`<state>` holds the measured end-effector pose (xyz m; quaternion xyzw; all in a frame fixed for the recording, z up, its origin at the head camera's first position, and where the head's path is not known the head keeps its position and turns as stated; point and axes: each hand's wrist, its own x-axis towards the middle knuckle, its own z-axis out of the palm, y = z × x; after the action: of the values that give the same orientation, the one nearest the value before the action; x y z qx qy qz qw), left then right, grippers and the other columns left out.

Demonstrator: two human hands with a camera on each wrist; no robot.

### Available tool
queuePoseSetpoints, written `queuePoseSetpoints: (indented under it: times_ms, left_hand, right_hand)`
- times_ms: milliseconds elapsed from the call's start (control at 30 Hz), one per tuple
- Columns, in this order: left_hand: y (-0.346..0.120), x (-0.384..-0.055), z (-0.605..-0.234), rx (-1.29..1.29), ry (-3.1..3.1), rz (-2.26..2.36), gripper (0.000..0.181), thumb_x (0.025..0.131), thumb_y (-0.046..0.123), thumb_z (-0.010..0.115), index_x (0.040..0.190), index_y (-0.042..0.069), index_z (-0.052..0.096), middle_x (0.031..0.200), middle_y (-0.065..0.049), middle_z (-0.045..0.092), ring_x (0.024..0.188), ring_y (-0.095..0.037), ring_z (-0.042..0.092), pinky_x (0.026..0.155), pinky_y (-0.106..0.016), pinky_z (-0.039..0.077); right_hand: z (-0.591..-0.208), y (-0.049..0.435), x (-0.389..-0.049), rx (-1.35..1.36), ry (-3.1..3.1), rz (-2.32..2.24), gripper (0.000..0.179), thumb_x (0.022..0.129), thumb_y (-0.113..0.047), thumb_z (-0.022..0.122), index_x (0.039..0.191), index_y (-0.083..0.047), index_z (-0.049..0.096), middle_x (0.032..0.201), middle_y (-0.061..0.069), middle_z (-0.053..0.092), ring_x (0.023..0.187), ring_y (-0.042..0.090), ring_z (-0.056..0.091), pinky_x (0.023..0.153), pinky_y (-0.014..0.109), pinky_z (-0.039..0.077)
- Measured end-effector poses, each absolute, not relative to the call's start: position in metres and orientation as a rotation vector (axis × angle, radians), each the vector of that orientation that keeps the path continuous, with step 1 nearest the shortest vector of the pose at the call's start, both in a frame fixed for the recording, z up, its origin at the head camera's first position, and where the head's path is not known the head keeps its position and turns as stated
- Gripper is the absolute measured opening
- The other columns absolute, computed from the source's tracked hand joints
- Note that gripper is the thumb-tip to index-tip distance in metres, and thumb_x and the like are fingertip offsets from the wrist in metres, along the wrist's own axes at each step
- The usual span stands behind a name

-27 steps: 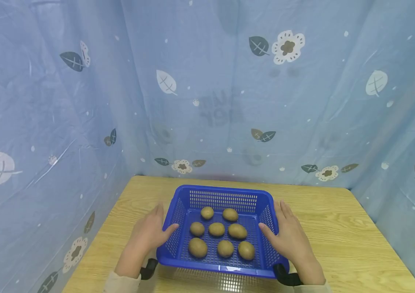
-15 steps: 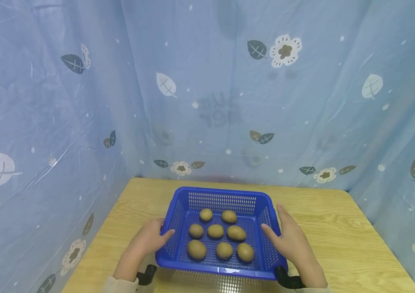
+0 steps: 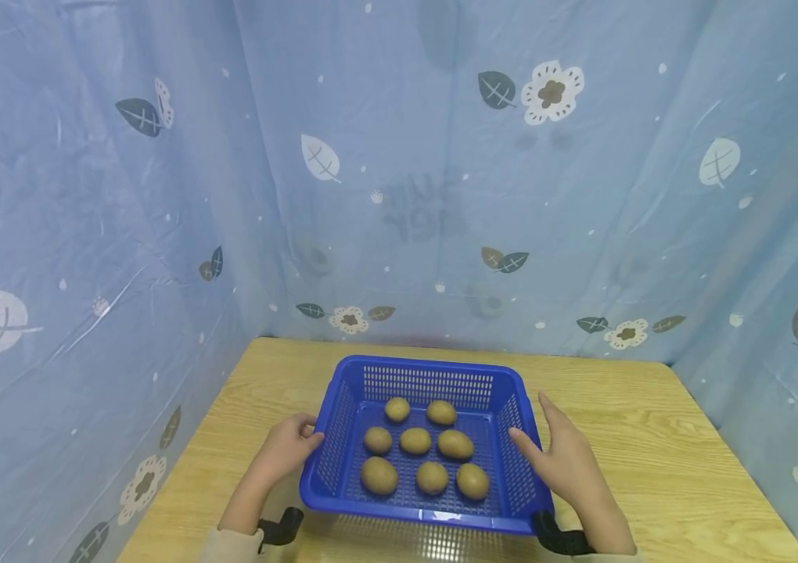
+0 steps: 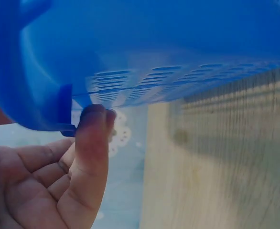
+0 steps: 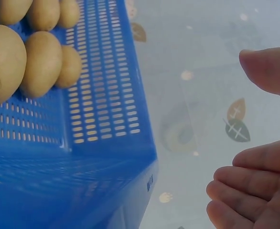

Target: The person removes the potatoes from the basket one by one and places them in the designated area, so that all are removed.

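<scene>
A blue plastic basket (image 3: 434,364) with slotted walls stands on the table, and several potatoes (image 3: 379,475) lie spread over its floor. My left hand (image 3: 282,452) grips the basket's left rim. In the left wrist view its fingers (image 4: 92,152) curl up under the lip; the thumb is mostly hidden there. On the other side, my right hand (image 3: 569,461) is held just outside the right rim, thumb and fingers spread apart. The right wrist view shows a gap between these fingers (image 5: 245,191) and the basket wall (image 5: 102,86).
Wood-grain table top (image 3: 652,446) extends to both sides of the basket and behind it. A blue curtain (image 3: 406,258) printed with leaves and flowers hangs along the back and both sides. Black straps (image 3: 559,538) sit at the wrists.
My left hand has drawn its thumb back from inside the basket and curled its fingers at the left rim. The right hand has shifted slightly right, away from the rim.
</scene>
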<state>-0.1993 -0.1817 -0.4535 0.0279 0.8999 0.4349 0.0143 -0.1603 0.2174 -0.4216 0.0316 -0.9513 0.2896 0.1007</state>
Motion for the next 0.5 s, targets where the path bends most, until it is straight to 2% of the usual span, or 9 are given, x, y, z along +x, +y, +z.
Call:
queuePoseSetpoints:
  times_ms: [133, 300, 400, 500]
  left_hand:
    - [-0.184, -0.201, -0.456, 0.045, 2.709, 1.451, 0.033, 0.09, 0.006, 0.059, 0.118, -0.011, 0.055, 0.082, -0.009, 0.065, 0.07, -0.015, 0.064, 0.063, -0.031, 0.058]
    - [-0.187, -0.202, -0.457, 0.036, 2.519, 1.624, 0.034, 0.092, 0.004, 0.057, 0.12, -0.014, 0.051, 0.089, -0.016, 0.067, 0.077, -0.023, 0.067, 0.066, -0.036, 0.059]
    - [-0.19, -0.203, -0.454, 0.066, 2.429, 1.688, 0.035, 0.093, 0.004, 0.055, 0.121, -0.017, 0.048, 0.094, -0.021, 0.067, 0.081, -0.027, 0.068, 0.07, -0.039, 0.059]
    - [-0.19, -0.204, -0.454, 0.062, 2.406, 1.693, 0.034, 0.094, 0.005, 0.054, 0.119, -0.017, 0.048, 0.095, -0.022, 0.067, 0.083, -0.027, 0.068, 0.072, -0.04, 0.059]
  right_hand:
    - [-0.423, 0.22, -0.16, 0.094, -2.799, 0.932, 0.081, 0.092, -0.046, 0.056, 0.146, 0.005, 0.024, 0.144, 0.032, 0.034, 0.127, 0.054, 0.037, 0.098, 0.067, 0.037]
    - [-0.426, 0.226, -0.16, 0.13, -2.745, 1.113, 0.078, 0.091, -0.04, 0.061, 0.146, 0.003, 0.026, 0.146, 0.027, 0.035, 0.126, 0.052, 0.04, 0.098, 0.061, 0.041]
    - [-0.427, 0.228, -0.161, 0.143, -2.713, 1.197, 0.077, 0.09, -0.038, 0.063, 0.146, 0.002, 0.027, 0.147, 0.026, 0.035, 0.129, 0.05, 0.038, 0.102, 0.056, 0.039]
    - [-0.427, 0.23, -0.162, 0.144, -2.709, 1.244, 0.077, 0.09, -0.039, 0.063, 0.146, 0.0, 0.027, 0.148, 0.025, 0.035, 0.131, 0.048, 0.036, 0.105, 0.052, 0.037]
